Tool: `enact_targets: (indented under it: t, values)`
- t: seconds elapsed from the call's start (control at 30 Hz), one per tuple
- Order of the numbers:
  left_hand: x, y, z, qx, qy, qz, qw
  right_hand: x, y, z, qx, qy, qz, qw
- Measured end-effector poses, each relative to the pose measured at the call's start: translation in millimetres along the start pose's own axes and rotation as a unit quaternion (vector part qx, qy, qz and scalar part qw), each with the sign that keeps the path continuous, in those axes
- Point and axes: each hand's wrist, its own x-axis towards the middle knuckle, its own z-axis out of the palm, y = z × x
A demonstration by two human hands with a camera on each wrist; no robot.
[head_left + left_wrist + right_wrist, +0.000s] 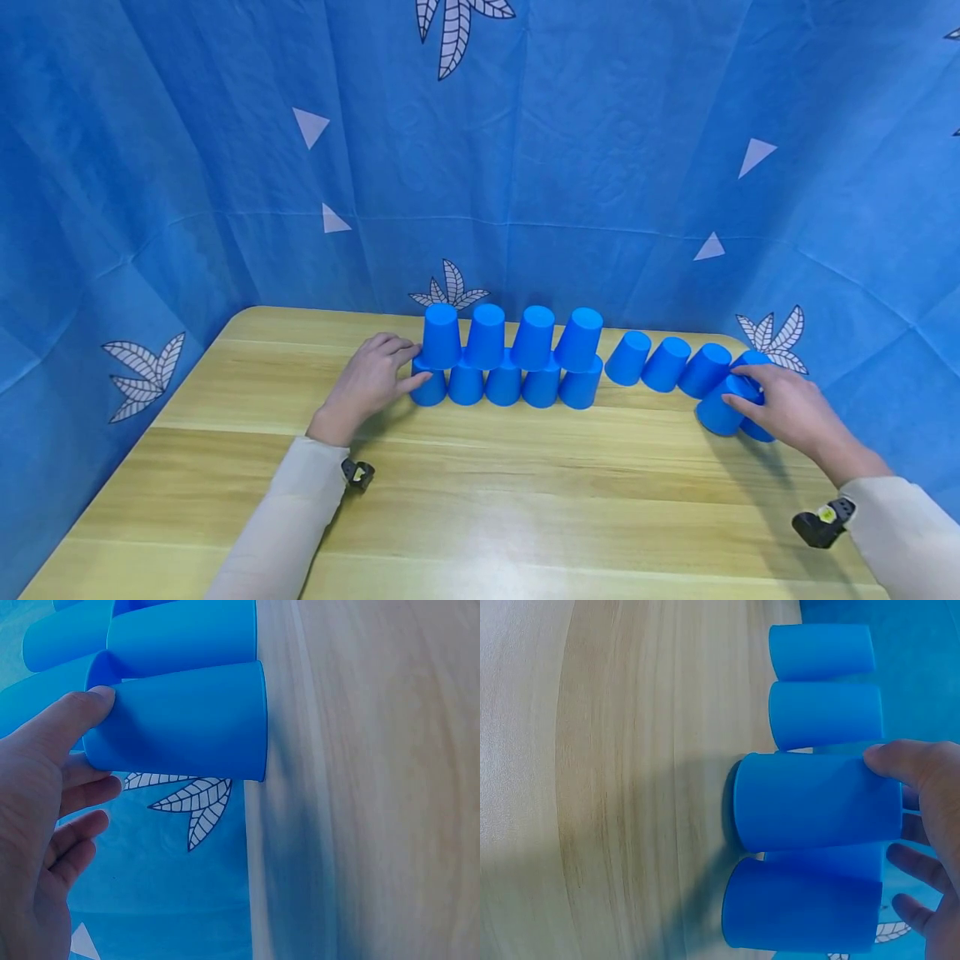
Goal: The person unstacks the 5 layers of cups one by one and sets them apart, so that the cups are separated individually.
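At the middle of the table, several upside-down blue cups (504,385) form a lower row, with a second row of blue cups (488,337) resting across them. My left hand (367,379) pinches the leftmost lower cup (180,724), thumb on its near side near the narrow end, fingers behind. On the right, my right hand (798,408) grips a blue cup (817,802) between thumb and fingers near its narrow end. That cup appears slightly off the table, in front of other cups. A neighbouring blue cup (802,907) stands close beside it, partly hidden by the hand in the head view.
Between the stacked rows and my right hand stand separate upside-down blue cups (666,364). The wooden table (480,500) stretches toward me. A blue curtain (600,167) with leaf and triangle prints hangs behind the table and at both sides.
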Motion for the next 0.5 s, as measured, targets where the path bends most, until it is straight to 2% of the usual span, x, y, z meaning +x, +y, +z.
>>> enact_targets:
  t: [0.5]
  values:
    - [0.3, -0.2, 0.1, 0.000, 0.001, 0.003, 1.0000, 1.8, 4.9, 3.9, -0.011, -0.014, 0.012, 1.000]
